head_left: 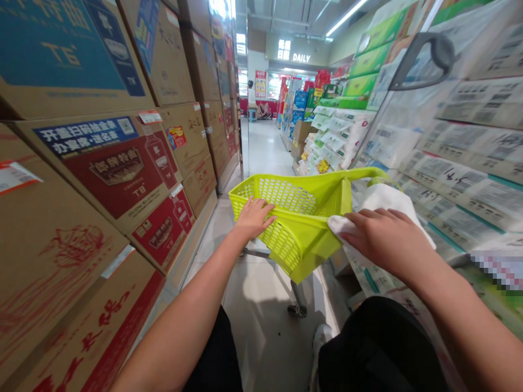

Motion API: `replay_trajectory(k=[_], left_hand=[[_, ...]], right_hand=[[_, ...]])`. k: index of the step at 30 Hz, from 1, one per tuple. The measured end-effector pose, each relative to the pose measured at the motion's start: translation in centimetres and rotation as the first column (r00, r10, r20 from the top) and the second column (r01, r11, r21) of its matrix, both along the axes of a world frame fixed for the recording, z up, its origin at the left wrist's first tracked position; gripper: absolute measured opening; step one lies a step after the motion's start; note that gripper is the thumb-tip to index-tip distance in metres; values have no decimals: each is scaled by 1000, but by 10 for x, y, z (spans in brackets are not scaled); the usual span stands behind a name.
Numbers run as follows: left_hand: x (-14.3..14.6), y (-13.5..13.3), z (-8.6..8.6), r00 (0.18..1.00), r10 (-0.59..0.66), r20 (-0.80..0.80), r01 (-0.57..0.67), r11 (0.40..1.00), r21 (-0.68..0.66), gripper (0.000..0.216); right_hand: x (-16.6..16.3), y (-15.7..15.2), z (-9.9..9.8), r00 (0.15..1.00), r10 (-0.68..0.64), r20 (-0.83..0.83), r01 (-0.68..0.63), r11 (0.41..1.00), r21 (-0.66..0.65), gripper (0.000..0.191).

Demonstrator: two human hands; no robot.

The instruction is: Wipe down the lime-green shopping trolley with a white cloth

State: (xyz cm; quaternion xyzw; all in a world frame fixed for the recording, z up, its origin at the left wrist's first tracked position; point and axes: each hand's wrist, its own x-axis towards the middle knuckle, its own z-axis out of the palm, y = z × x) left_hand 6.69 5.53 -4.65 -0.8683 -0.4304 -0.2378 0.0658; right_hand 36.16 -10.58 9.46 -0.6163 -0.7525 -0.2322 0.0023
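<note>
A yellow-green plastic shopping basket (314, 234) with perforated sides sits on a wheeled frame, of which a caster (297, 310) shows below. My left hand (255, 215) grips the basket's near left rim, fingers bent over the edge. My right hand (382, 237) is closed on a white cloth (390, 204). One end of that cloth pokes out past the fingers and touches the rim near the right corner. The basket's handle (370, 173) extends to the right above the cloth. Much of the basket's inside is hidden from this angle.
Stacked cardboard cartons (122, 174) line the left side. White packages (469, 141) fill the right, close to a glass door with a grey handle (425, 60). The tiled aisle floor (263, 144) runs ahead to more shelves and a blue stool (253, 113).
</note>
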Motion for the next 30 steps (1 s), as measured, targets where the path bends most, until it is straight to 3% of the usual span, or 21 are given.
replay_trajectory(k=[3,7,11,14,16,18,21,23,25,27,30], left_hand=[[2,0,1,998,30,-47,-31,999,-10,42],[9,-3,7,993,24,-112,-31,998,-62,41],[21,-10,16,989,30,-143,-47,992,-121,48],[29,-19,20,990,47,-134,-75,976,-207,54],[32,-24,21,997,36,-69,-53,961,-271,48],[32,-27,22,999,-21,46,35,945,-325,42],[27,-30,24,953,-121,278,228,890,-394,44],[25,-33,25,916,-160,368,318,849,-422,48],[25,-39,26,921,-196,335,333,844,-421,49],[28,-46,25,943,-241,228,313,873,-374,55],[38,-55,23,945,-307,114,327,909,-258,53]], right_hand=[[16,-9,-4,997,-34,-65,30,997,-67,45],[14,-7,0,961,-93,-262,101,995,15,52],[-16,3,6,864,65,-498,29,983,179,56],[-44,14,-1,816,235,-528,-138,967,217,55],[-57,21,-8,822,315,-475,-262,949,176,58],[-59,26,-15,866,321,-384,-301,947,112,64],[-45,29,-23,953,181,-243,-214,970,-118,68],[-31,29,-27,984,86,-155,-133,936,-325,70],[-17,28,-32,996,44,-77,-73,906,-417,61],[-5,27,-37,998,41,-46,-56,920,-388,45],[8,28,-42,980,97,-176,-153,928,-341,40]])
